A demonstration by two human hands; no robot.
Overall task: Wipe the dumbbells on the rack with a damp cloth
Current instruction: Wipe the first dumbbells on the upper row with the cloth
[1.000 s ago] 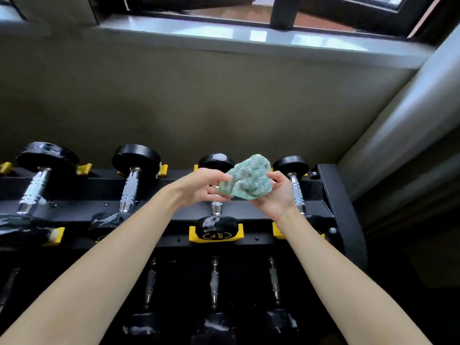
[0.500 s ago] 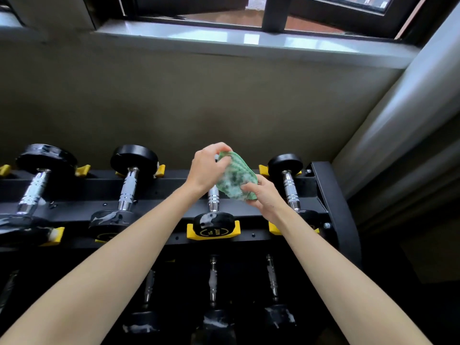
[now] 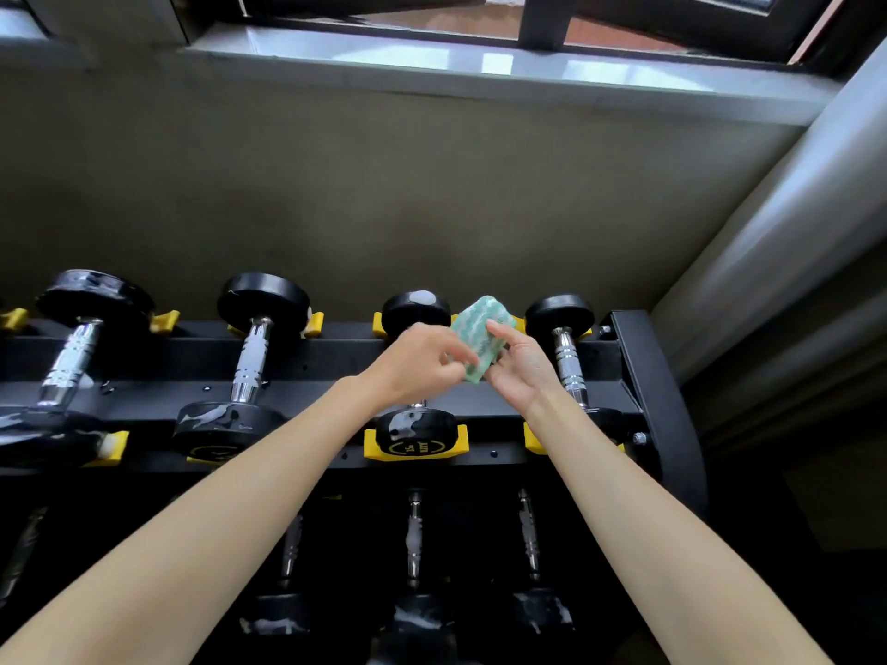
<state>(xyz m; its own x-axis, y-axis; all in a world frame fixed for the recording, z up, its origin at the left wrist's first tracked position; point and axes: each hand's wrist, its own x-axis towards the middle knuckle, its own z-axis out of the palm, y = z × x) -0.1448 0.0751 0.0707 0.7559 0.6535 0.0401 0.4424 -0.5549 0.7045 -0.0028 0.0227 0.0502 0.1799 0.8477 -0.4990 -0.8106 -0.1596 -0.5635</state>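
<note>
A green-and-white cloth (image 3: pixel 480 337), folded into a small block, is held between both hands above the top shelf of the black dumbbell rack (image 3: pixel 643 376). My left hand (image 3: pixel 422 360) pinches its lower left edge. My right hand (image 3: pixel 521 364) holds it from the right, thumb on its face. Below them lies a small black dumbbell (image 3: pixel 415 424) with a chrome handle, mostly hidden by my left hand. Another small dumbbell (image 3: pixel 564 338) lies just to the right.
Two larger dumbbells (image 3: pixel 249 348) (image 3: pixel 77 357) lie further left in yellow cradles. A lower shelf holds several more dumbbells (image 3: pixel 415 559). A beige wall and window sill (image 3: pixel 480 64) stand behind the rack; a grey column (image 3: pixel 792 223) is at the right.
The cloth has gone from a loose bunch to a compact folded block. Both hands shifted slightly right and lower, uncovering the far head of the dumbbell beneath.
</note>
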